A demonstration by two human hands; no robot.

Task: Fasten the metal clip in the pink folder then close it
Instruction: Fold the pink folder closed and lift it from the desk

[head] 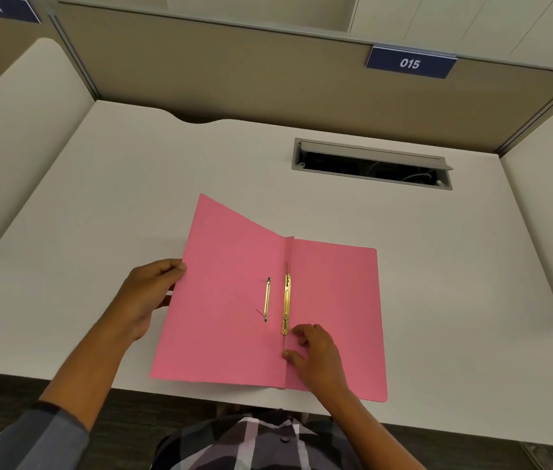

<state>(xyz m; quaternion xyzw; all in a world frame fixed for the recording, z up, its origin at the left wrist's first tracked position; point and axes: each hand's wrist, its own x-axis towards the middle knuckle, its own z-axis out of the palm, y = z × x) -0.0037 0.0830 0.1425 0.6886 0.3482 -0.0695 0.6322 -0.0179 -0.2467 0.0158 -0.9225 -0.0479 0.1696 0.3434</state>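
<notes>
A pink folder [332,300] lies open on the white desk [132,205]. Its left cover is lifted off the desk, and my left hand [147,293] grips that cover's outer edge. Along the spine sits a gold metal clip bar [287,303]. A second thin metal strip [267,299] shows on the inside of the lifted cover. My right hand [315,354] rests on the right half next to the spine, just below the clip bar, fingertips pressing the paper and holding nothing.
An open cable hatch [371,164] is sunk into the desk at the back right. A beige partition with a blue sign "015" [410,63] stands behind. White side dividers flank the desk. The desk's front edge runs just under the folder.
</notes>
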